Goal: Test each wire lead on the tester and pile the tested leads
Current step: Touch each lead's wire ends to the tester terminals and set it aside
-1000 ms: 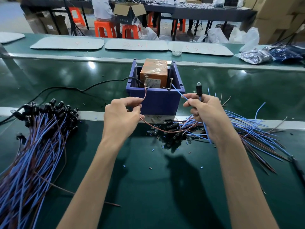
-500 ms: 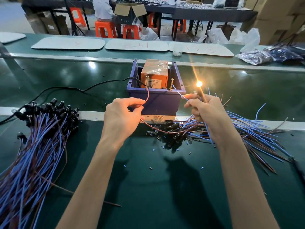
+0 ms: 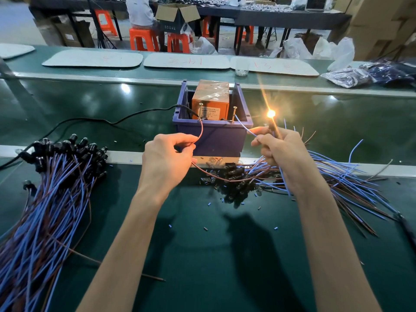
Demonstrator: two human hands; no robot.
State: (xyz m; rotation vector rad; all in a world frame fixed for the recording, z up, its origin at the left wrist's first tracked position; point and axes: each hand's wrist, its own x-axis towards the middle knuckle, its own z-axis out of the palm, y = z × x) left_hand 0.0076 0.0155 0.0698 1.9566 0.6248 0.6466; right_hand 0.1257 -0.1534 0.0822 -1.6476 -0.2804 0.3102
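Bench: dark green matted work table; blue and black offcuts scattered at 6 o'clock of the bin
Tester: orange rectangular box standing inside a blue plastic bin at 12 o'clock of the hands; two upright metal screws on the bin's near rim, left screw and right screw; black power cord trails off toward 9 o'clock
Lead on test: black lamp holder with bulb glowing orange, held at 2 o'clock of the bin; one brown wire, one blue wire
Grip L: left hand pinches the brown wire between thumb and forefinger, other fingers curled under; wire arcs up and meets the foot of the left screw
Grip R: right hand curled round the lamp holder, bulb upright above the fist; thumb and forefinger pinch the blue wire, which runs to the foot of the right screw; exact contact too small to tell
Pile at 8 o'clock: neat bundle of leads, blue and brown wires, black holders all at the 12 o'clock end
Heap at 4 o'clock: loose heap of leads, holders clustered between the hands, wires fanning out under the right forearm
Background, 12 o'clock: white rounded mats on the far bench; clear plastic bags at 2 o'clock; orange stools
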